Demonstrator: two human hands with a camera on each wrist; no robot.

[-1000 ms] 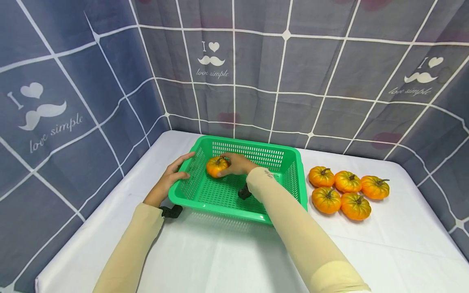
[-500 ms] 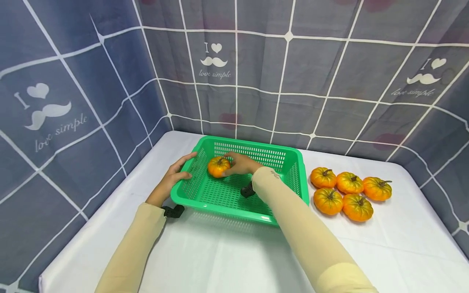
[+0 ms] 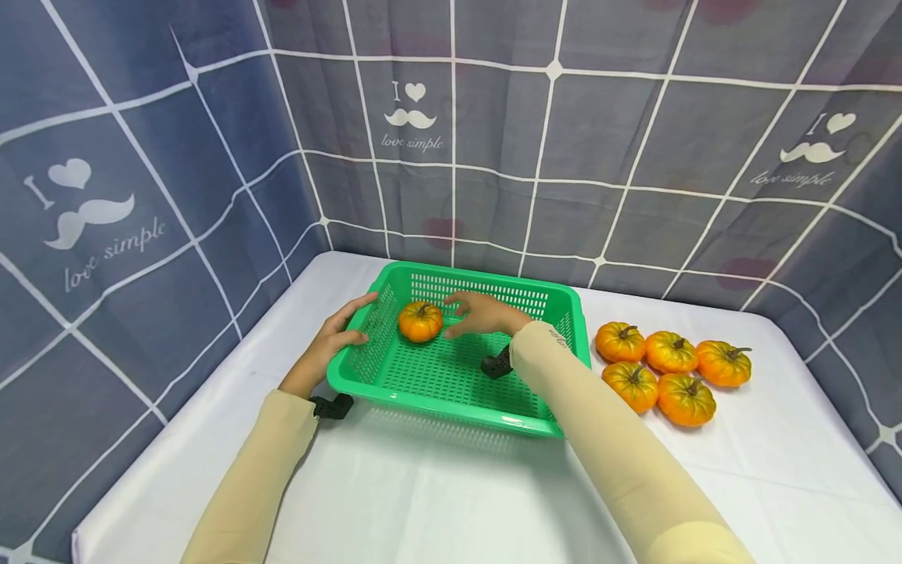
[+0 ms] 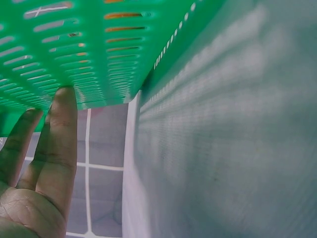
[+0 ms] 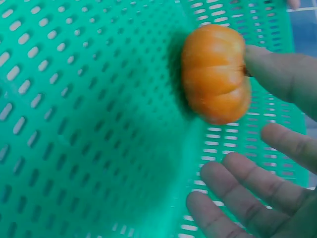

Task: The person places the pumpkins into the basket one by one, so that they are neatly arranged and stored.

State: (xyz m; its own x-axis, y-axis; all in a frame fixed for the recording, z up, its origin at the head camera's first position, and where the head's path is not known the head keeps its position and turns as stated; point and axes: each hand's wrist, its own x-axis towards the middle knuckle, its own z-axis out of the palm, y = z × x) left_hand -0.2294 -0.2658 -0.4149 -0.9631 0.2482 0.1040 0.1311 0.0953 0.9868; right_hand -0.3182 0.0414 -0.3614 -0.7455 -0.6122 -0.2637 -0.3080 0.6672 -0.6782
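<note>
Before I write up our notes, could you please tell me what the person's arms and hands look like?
The left sleeve and right sleeve are pale cream; the right bears small dark lettering near the cuff and turns yellower farther up. Black devices sit at both wrists. The fingers show no gloves or rings.

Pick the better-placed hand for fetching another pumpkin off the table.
Right, most likely. The right hand grips nothing and is nearer the five pumpkins right of the basket; the left hand is at the basket's opposite side.
</note>
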